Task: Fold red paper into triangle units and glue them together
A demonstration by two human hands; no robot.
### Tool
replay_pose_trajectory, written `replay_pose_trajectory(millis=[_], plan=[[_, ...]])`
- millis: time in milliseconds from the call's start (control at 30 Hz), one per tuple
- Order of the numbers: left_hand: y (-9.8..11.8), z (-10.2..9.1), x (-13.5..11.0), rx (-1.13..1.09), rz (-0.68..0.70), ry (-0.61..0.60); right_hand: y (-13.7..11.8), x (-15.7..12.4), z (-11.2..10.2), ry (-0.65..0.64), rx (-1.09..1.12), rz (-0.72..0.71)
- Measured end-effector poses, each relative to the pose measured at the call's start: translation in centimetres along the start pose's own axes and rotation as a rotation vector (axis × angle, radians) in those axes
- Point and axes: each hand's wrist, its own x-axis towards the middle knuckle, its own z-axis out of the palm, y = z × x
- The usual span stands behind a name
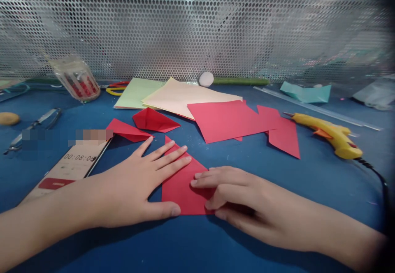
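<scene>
A folded piece of red paper (182,182) lies flat on the blue table in front of me, its upper edge slanting down to the right. My left hand (135,182) rests across its left side with the fingers spread and the thumb near its bottom edge. On the right side of the paper, my right hand (247,203) touches down with bent fingers, and the thumb sits at the lower right corner. Part of the paper is hidden under both hands. Just beyond my left fingertips are two folded red paper pieces (156,120).
Red sheets (228,121) and pale sheets (185,94) lie behind. A yellow glue gun (327,133) with a black cord is at right. A phone (68,170) showing a timer lies beside my left forearm. A jar (78,82) stands before the perforated metal panel (154,26).
</scene>
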Motion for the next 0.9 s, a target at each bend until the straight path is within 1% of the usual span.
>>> replay_pose_trajectory(millis=[100,200,267,367,533,600,700,900], plan=[[0.3,-0.1,0.0,0.027,-0.013,-0.027,0.0,0.1,0.1,0.014,0.028,0.093],[0.4,-0.2,-0.1,0.029,-0.029,-0.050,-0.2,0.2,0.1,0.007,-0.027,0.153],[0.4,-0.2,-0.2,0.020,-0.020,-0.034,-0.3,0.2,0.2,0.017,-0.064,0.206],[0.4,-0.2,-0.3,0.025,0.004,0.004,-0.4,0.1,0.6,0.071,-0.086,0.289],[0.5,-0.2,-0.2,0.058,0.043,0.020,0.0,0.1,1.3,0.191,-0.029,0.394],[0.5,-0.1,-0.3,0.071,0.075,0.058,0.2,0.2,1.4,0.222,-0.041,0.398],[0.5,0.1,-0.5,0.098,0.148,0.097,0.4,0.3,1.4,0.229,-0.071,0.364],[0.7,-0.2,-0.3,0.129,0.238,0.069,0.3,0.4,1.4,0.210,-0.084,0.304]])
